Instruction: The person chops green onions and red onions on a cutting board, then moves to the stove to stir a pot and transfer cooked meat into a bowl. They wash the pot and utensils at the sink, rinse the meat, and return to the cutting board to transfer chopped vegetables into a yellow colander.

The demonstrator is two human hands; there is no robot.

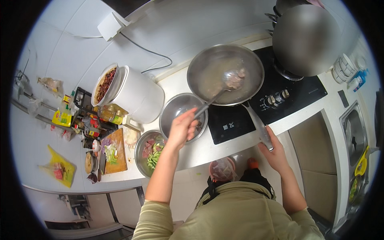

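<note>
My left hand (pixel 183 127) is closed around the handle of a metal ladle (pixel 214 97), whose bowl is in the wok. Pieces of pale brown meat (pixel 235 81) lie in the ladle's bowl, amid cloudy liquid. The steel wok (pixel 199 63) sits on the left side of the black gas hob. Its long grey handle (pixel 258 121) points towards me, and my right hand (pixel 273 150) grips its end. Under my left hand stands a steel bowl (pixel 172 111) with some dark pieces partly hidden by my fingers. Beside it, another steel bowl (pixel 139 153) holds cut green vegetables and pink slices.
A wooden chopping board (pixel 118 156) with chopped vegetables and a knife (pixel 103 162) lie left. Behind them are seasoning bottles (pixel 108 114) and a white appliance (pixel 141 96) topped by a bowl of dried chillies (pixel 106 84). A sink (pixel 354 132) is right; a pink bin (pixel 222 169) stands below.
</note>
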